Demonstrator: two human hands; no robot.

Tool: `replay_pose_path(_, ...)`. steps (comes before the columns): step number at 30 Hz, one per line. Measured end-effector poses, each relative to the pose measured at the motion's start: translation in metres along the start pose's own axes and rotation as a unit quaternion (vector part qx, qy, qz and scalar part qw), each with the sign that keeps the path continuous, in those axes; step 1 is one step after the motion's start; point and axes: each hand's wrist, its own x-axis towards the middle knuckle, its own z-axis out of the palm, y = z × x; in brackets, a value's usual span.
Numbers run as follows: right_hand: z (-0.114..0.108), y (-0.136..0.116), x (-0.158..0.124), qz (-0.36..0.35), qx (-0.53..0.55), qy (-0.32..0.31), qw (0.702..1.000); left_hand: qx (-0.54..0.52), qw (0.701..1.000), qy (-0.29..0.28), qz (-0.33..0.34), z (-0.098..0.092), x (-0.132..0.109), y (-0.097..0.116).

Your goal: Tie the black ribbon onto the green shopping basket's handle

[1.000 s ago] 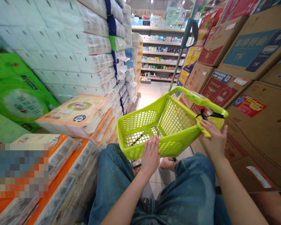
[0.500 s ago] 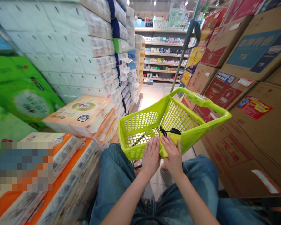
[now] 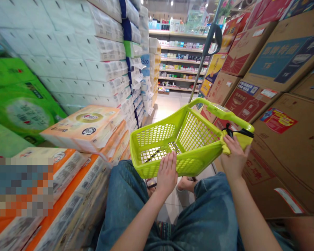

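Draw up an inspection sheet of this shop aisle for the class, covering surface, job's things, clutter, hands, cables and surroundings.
surface: tiled floor, pale, beyond the basket
job's things: lime-green basket on a pole; yellow cloth with black cord
clutter: dark strip on the basket's base, unclear what
hands: left hand on the basket's near rim; right hand holds the cloth at the right corner
cables: nothing seen
surroundings: tissue packs stacked left, cartons right, shelves ahead

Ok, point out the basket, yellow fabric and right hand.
basket [image 3: 219,109], head view, on the rim.
yellow fabric [image 3: 240,140], head view, on its folded middle.
right hand [image 3: 234,161], head view, on the back.
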Motion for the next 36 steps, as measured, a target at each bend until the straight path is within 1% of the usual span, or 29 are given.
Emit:
replay_pose_path(2, 0.010, -0.029, -0.018, -0.008, 0.004, -0.013, 1.000, -0.001, 1.000, 0.001, -0.001, 0.000, 0.000, 0.000)
replay_pose_path(3, 0.015, -0.046, -0.030, -0.018, 0.012, -0.031, 0.999, -0.002, 1.000, 0.001, -0.001, 0.000, -0.001, -0.001)
replay_pose_path(5, 0.025, -0.083, -0.054, -0.038, 0.042, -0.085, 0.995, -0.002, 1.000, 0.000, 0.001, 0.000, -0.001, -0.002)
replay_pose_path(7, 0.034, -0.114, -0.075, -0.052, 0.076, -0.115, 0.989, -0.003, 1.000, -0.001, 0.006, 0.000, -0.001, -0.004)
replay_pose_path(9, 0.038, -0.136, -0.088, -0.062, 0.100, -0.131, 0.984, -0.004, 1.000, -0.001, 0.012, 0.000, -0.001, -0.005)
replay_pose_path(10, 0.039, -0.142, -0.091, -0.068, 0.107, -0.135, 0.983, -0.005, 1.000, -0.002, 0.013, 0.000, -0.001, -0.005)
replay_pose_path(12, 0.037, -0.143, -0.091, -0.087, 0.111, -0.144, 0.979, -0.005, 1.000, 0.000, 0.014, 0.000, -0.001, -0.005)
replay_pose_path(14, 0.031, -0.129, -0.084, -0.116, 0.105, -0.150, 0.976, -0.003, 1.000, 0.003, 0.012, 0.000, -0.001, -0.004)
replay_pose_path(16, 0.022, -0.103, -0.071, -0.135, 0.080, -0.148, 0.977, 0.002, 1.000, 0.007, 0.009, 0.000, -0.001, -0.002)
replay_pose_path(19, 0.007, -0.047, -0.043, -0.127, 0.012, -0.113, 0.985, 0.004, 1.000, 0.005, 0.007, 0.000, -0.001, -0.001)
replay_pose_path(20, 0.003, -0.028, -0.033, -0.125, -0.006, -0.087, 0.988, 0.003, 1.000, 0.004, 0.007, 0.000, 0.000, 0.000)
replay_pose_path(22, -0.003, 0.004, -0.015, -0.098, -0.024, -0.037, 0.994, 0.000, 1.000, 0.003, 0.008, 0.000, 0.000, 0.000)
replay_pose_path(24, -0.005, 0.020, -0.003, -0.064, -0.026, -0.002, 0.998, -0.002, 1.000, 0.004, 0.006, -0.001, 0.000, 0.000)
replay_pose_path(25, -0.005, 0.020, -0.001, -0.047, -0.025, 0.007, 0.999, -0.003, 1.000, 0.005, 0.005, -0.001, 0.001, 0.000)
replay_pose_path(27, 0.000, 0.007, -0.005, -0.024, -0.026, 0.012, 0.999, -0.002, 1.000, 0.006, 0.001, -0.001, 0.001, 0.000)
replay_pose_path(29, 0.007, -0.020, -0.019, -0.020, -0.022, -0.003, 1.000, 0.001, 1.000, 0.006, -0.001, -0.001, 0.000, 0.000)
replay_pose_path(33, 0.025, -0.087, -0.060, -0.046, 0.037, -0.083, 0.995, 0.007, 1.000, 0.005, 0.004, -0.001, -0.001, -0.002)
replay_pose_path(35, 0.032, -0.114, -0.077, -0.051, 0.070, -0.116, 0.989, 0.004, 1.000, 0.006, 0.007, -0.001, -0.001, -0.003)
replay_pose_path(36, 0.034, -0.123, -0.083, -0.054, 0.081, -0.125, 0.987, 0.003, 1.000, 0.006, 0.009, -0.001, -0.001, -0.004)
